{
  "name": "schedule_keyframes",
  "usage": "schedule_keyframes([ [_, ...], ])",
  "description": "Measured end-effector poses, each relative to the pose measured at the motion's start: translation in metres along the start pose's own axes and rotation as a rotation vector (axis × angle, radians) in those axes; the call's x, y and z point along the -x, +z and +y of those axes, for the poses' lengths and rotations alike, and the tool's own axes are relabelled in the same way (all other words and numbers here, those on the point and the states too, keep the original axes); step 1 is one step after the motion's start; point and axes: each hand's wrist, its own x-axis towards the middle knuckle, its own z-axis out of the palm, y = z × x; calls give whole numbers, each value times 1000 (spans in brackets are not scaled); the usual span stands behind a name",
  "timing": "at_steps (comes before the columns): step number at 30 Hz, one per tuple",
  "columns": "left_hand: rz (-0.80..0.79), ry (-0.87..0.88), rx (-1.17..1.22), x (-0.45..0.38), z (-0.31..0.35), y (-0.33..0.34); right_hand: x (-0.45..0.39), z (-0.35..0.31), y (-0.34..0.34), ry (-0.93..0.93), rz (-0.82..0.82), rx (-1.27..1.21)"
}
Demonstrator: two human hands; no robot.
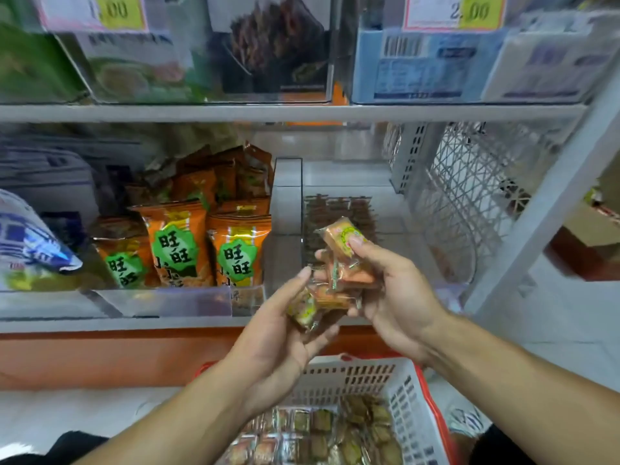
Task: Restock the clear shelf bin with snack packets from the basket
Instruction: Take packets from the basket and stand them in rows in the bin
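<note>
Both my hands are raised in front of the clear shelf bin (288,196) on the middle shelf. My right hand (392,290) grips a bunch of small clear-wrapped orange snack packets (345,250), thumb pressed on the top one. My left hand (278,327) holds another small packet (303,310) with a green and yellow label, just below and left of the bunch. Inside the bin only a few dark packets (339,209) lie at the back. Below my arms sits the white basket (406,397) with a red rim, holding several more packets (322,434).
Left of the bin stand orange bags with green labels (208,246) and a blue-white bag (30,243). The upper shelf carries clear bins with price tags (453,11). A white mesh panel (469,196) and a white upright post close the right side.
</note>
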Motion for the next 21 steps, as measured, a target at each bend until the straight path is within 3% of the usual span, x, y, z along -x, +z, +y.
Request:
schedule_keyframes([
  [7, -72, -36, 40, 5, -6, 0, -1, 16, -2, -102, 130, 120],
  [13, -112, 37, 89, 8, -3, 2, 1, 23, -3, -206, 96, 116],
  [21, -109, 126, 36, 9, 0, 11, 0, 25, -1, -195, 30, 109],
])
